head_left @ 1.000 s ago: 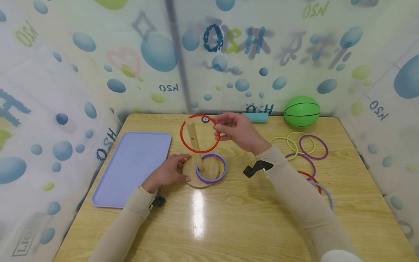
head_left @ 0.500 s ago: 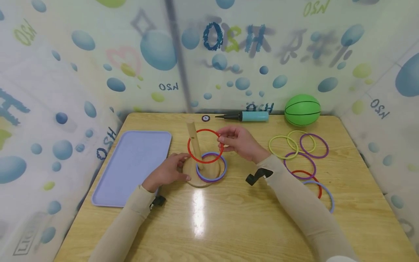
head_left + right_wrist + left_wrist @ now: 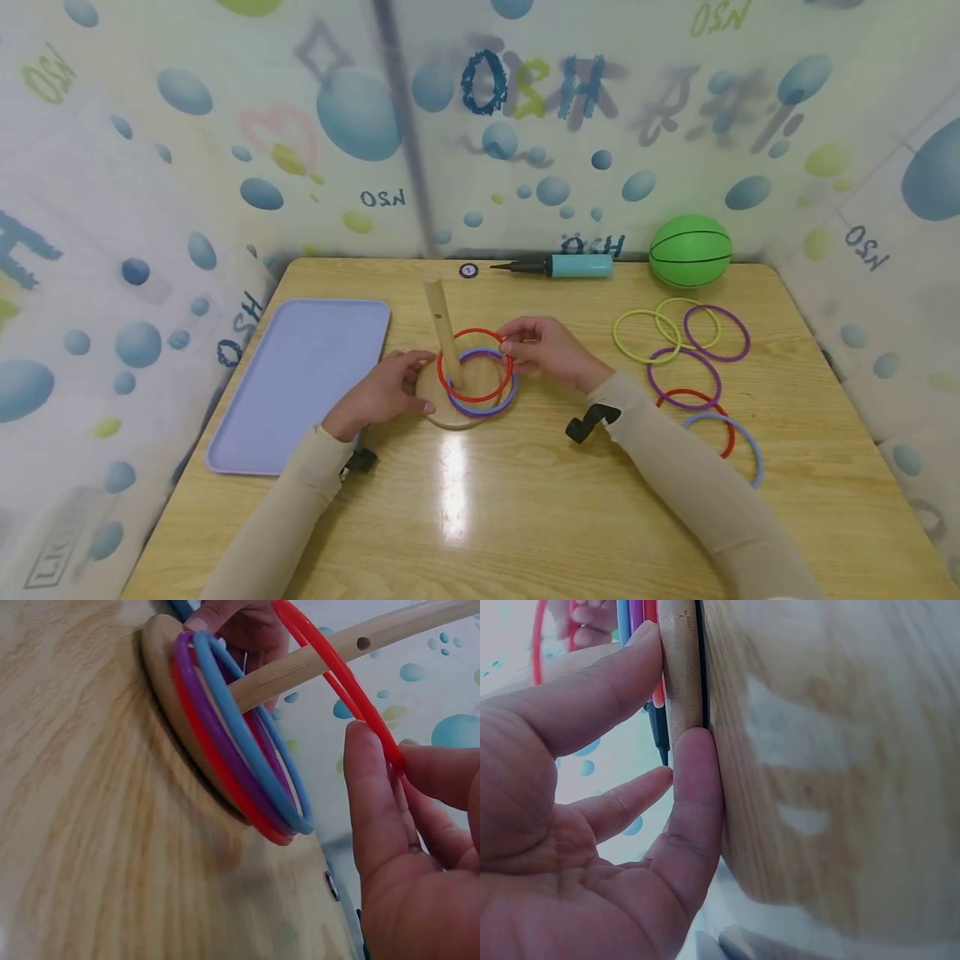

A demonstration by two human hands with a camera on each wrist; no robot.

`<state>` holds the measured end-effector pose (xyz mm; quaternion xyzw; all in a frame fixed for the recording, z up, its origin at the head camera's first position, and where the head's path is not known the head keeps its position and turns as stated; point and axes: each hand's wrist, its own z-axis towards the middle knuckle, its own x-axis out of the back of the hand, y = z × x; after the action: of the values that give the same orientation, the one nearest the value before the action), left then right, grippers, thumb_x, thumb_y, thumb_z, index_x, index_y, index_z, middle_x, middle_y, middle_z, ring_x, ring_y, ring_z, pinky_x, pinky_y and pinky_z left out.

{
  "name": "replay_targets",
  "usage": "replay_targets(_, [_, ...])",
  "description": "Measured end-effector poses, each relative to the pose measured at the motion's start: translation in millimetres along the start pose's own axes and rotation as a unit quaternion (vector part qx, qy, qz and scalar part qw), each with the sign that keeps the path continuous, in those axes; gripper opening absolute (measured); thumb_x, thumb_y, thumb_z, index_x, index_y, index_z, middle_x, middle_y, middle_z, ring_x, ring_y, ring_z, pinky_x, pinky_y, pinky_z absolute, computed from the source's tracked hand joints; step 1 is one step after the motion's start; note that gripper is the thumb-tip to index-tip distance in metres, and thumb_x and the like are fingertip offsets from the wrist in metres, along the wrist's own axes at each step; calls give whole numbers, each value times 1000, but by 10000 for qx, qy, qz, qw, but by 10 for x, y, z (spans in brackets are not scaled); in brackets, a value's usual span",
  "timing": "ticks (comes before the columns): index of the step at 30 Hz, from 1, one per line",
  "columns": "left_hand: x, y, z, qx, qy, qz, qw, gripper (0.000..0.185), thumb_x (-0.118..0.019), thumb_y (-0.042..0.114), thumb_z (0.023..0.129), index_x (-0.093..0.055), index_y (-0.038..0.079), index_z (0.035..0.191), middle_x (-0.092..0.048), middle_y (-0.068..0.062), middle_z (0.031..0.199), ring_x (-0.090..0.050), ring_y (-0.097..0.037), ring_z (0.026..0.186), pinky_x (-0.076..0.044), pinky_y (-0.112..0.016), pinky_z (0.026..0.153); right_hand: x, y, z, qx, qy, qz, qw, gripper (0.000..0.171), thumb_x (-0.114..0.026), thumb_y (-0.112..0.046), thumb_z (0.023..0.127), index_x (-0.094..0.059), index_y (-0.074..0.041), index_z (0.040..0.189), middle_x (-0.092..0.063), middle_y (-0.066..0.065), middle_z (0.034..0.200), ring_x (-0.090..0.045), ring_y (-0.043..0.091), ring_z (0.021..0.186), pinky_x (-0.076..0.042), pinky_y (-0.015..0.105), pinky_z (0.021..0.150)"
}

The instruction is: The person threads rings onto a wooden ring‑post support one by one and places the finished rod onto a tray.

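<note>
- The right hand (image 3: pixel 551 352) pinches a red ring (image 3: pixel 476 365) between thumb and fingertips (image 3: pixel 371 802); its grip is closed on the ring's right edge.
- The red ring circles the wooden peg (image 3: pixel 444 331), low on it and slightly tilted, just above the rings already stacked there.
- In the right wrist view, the stack on the round wooden base (image 3: pixel 161 690) shows a blue ring (image 3: pixel 255 746), a purple ring (image 3: pixel 217 742) and another red one (image 3: pixel 225 780) lying against the base.
- The left hand (image 3: pixel 382 392) rests at the base's left edge; its straight fingers (image 3: pixel 694 795) press against the rim of the base (image 3: pixel 681 671), so this grip is relaxed, not clenched.
- A lilac tray (image 3: pixel 300 379) lies on the bench (image 3: pixel 480 508) just left of the left hand.
- To the right of the right hand, loose rings lie flat on the bench: two yellow rings (image 3: pixel 647 336), two purple rings (image 3: pixel 716 332), a red one (image 3: pixel 701 408) and a pale blue one (image 3: pixel 723 446), some overlapping.
- Along the bench's far edge sit a green ball (image 3: pixel 690 251), a teal hand pump (image 3: pixel 562 266) and a small round cap (image 3: pixel 468 270).
- Bubble-printed sheeting (image 3: pixel 187 150) walls in the bench on three sides.
</note>
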<state>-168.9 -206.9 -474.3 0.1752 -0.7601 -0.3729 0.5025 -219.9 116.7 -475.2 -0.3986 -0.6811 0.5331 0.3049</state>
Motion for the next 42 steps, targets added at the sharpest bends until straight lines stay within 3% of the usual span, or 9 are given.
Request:
replay_targets(4, [13, 9, -13, -70, 45, -23, 10000, 85, -93, 15, 81, -50, 3, 154, -55, -22, 126, -61, -35, 115, -50, -44, 99, -7, 51, -7, -91, 79, -7, 9999, 29, -69, -10, 103, -67, -4, 132, -68, 12, 114, -73, 20, 93, -65, 38, 81])
replay_targets(12, [26, 23, -20, -73, 30, 69, 9999, 83, -92, 16, 82, -51, 4, 153, -55, -22, 126, -61, -34, 115, -50, -46, 98, 8, 101, -42, -55, 123, -145, 9998, 30, -69, -9, 103, -67, 0, 132, -69, 14, 112, -73, 21, 92, -65, 40, 81])
replay_targets(23, [18, 8, -4, -74, 10, 48, 10000, 84, -92, 17, 82, -50, 4, 154, -55, -22, 126, -59, -33, 114, -50, -45, 97, -60, 150, -59, 205, 653, -1170, 9908, 22, -72, -9, 98, -74, -3, 120, -72, 12, 101, -71, 16, 78, -64, 33, 70])
replay_targets(30, [-9, 10, -4, -139, 40, 74, 9999, 83, -93, 16, 81, -52, 3, 152, -56, -22, 124, -60, -33, 113, -50, -45, 98, -52, 160, -74, 262, 650, -1565, 9852, 20, -74, -11, 97, -76, -4, 116, -73, 8, 92, -67, 15, 68, -59, 29, 65])
replay_targets(42, [-3, -6, -11, -125, 47, 37, 9999, 84, -93, 17, 82, -51, 3, 153, -56, -21, 124, -59, -33, 113, -49, -44, 97, 156, 54, -270, 262, 704, -2034, 9762, 26, -74, -17, 97, -75, -4, 120, -72, 10, 101, -68, 18, 84, -59, 28, 76])
